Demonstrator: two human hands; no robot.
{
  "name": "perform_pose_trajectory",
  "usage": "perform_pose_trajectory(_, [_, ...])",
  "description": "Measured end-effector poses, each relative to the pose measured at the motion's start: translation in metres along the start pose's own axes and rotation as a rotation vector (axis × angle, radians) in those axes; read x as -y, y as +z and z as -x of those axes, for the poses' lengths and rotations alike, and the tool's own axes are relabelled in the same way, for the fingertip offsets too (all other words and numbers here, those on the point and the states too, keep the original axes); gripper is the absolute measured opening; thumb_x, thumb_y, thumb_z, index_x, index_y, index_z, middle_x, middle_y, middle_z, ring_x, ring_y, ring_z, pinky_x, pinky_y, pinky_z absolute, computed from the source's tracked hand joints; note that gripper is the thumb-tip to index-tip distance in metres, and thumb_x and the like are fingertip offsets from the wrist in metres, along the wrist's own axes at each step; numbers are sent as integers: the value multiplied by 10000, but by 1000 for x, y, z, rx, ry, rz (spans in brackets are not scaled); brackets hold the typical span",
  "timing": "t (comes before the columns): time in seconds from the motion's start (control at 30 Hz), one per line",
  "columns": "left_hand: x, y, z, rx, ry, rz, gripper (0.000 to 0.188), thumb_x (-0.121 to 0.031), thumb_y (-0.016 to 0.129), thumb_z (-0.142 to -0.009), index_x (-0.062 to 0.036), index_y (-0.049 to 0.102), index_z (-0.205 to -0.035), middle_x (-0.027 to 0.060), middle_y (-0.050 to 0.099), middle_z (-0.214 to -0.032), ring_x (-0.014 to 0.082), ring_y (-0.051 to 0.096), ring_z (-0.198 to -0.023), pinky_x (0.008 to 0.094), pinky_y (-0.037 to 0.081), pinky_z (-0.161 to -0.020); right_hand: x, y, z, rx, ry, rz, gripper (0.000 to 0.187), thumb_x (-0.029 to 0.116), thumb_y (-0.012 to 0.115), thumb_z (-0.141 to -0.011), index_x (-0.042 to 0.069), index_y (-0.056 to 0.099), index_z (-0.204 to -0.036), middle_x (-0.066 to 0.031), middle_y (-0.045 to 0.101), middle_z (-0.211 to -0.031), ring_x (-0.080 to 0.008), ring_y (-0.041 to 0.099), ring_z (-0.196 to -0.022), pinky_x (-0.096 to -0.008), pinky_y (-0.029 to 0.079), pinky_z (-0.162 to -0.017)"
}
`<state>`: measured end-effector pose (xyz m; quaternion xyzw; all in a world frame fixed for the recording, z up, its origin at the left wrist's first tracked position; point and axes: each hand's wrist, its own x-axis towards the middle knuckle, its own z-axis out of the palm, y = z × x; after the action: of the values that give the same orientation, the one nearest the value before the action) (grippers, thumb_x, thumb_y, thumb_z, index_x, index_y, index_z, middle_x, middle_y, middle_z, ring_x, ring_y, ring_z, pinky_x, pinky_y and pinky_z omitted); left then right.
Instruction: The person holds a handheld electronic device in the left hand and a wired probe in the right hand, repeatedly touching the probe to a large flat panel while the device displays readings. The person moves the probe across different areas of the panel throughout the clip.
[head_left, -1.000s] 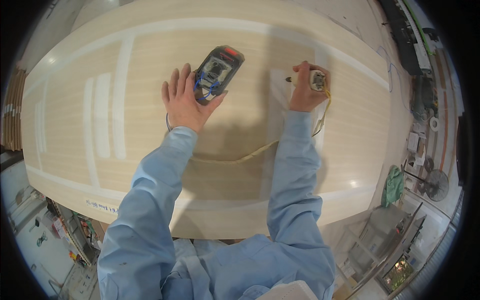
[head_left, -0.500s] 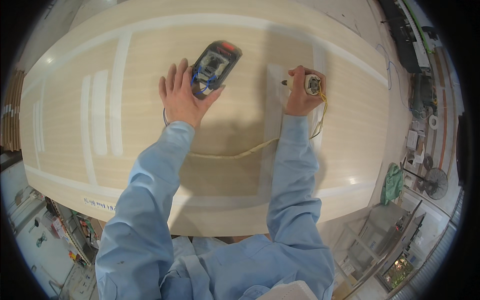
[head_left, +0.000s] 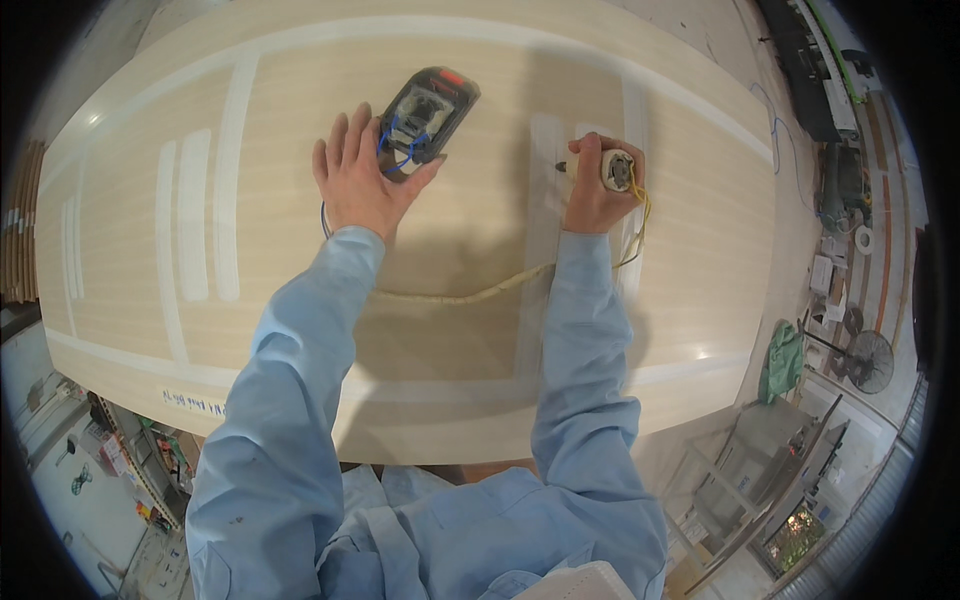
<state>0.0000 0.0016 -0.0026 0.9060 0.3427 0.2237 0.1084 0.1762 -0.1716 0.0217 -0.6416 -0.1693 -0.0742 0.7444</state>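
Note:
My left hand (head_left: 368,185) lies palm down with its fingers spread, next to a black tool battery pack (head_left: 430,115) with a red patch. Its thumb and index finger border the near end of the pack, where blue wires loop out. In my right hand (head_left: 598,190) is a small pale motor tool (head_left: 618,171), fingers wrapped round its body. The tool's dark tip points left. Yellow wires leave its back end and join a pale sleeved cable (head_left: 470,298), which runs across the board toward my left forearm. The palm side of the right hand is hidden.
A large pale wooden panel (head_left: 450,345) with whitish filled strips lies under both hands. Beyond its right edge are a black fan (head_left: 866,362), a green bag (head_left: 782,360) and a metal-framed bench (head_left: 745,470). Brown boards (head_left: 22,225) are stacked at the far left.
The view has shifted slightly, so the panel, hands and pack appear a little higher and further left. Both hands keep nearly the same pose.

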Motion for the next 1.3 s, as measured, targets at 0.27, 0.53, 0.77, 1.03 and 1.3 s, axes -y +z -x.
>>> perform_pose_trajectory(0.27, [3, 4, 0, -23, 14, 5, 910, -710, 760, -776, -23, 587, -1347, 116, 537, -1512, 355, 409, -1459, 570, 254, -1209, 10, -14, 8, -6, -48, 2, 182, -25, 735, -886, -4, 573, -967, -132, 718, -846, -171, 702, -744, -304, 587, -675])
perform_pose_trajectory(0.53, [2, 5, 1, -46, 22, 4, 907, -708, 764, -772, -22, 592, -1340, 122, 548, -1499, 361, 425, -1447, 570, 262, -1204, 4, -12, 15, 14, 12, 33, 179, -24, 736, -892, -4, 575, -969, -132, 718, -848, -172, 701, -748, -300, 591, -681])
perform_pose_trajectory(0.77, [2, 6, 0, -41, 25, 4, 904, -705, 767, -769, -25, 593, -1339, 123, 551, -1495, 354, 418, -1452, 570, 264, -1202, 8, -19, 22, 52, -45, 17, 179, -23, 737, -898, -6, 580, -980, -127, 713, -851, -167, 699, -756, -301, 594, -687])
perform_pose_trajectory(1.03, [2, 3, 0, -4, 6, -9, 900, -656, 791, -772, -32, 567, -1381, 114, 539, -1515, 346, 407, -1465, 544, 258, -1213, 17, -27, 27, -4, 25, 40, 181, -32, 729, -898, -2, 569, -977, -124, 710, -856, -173, 700, -757, -312, 594, -694])
perform_pose_trajectory(1.3, [6, 7, 1, -39, 21, 18, 899, -714, 754, -772, -33, 609, -1341, 117, 544, -1505, 352, 416, -1456, 551, 246, -1218, 17, -27, 42, 32, 33, 72, 161, -46, 709, -894, 1, 571, -963, -136, 714, -856, -179, 699, -753, -304, 589, -703])
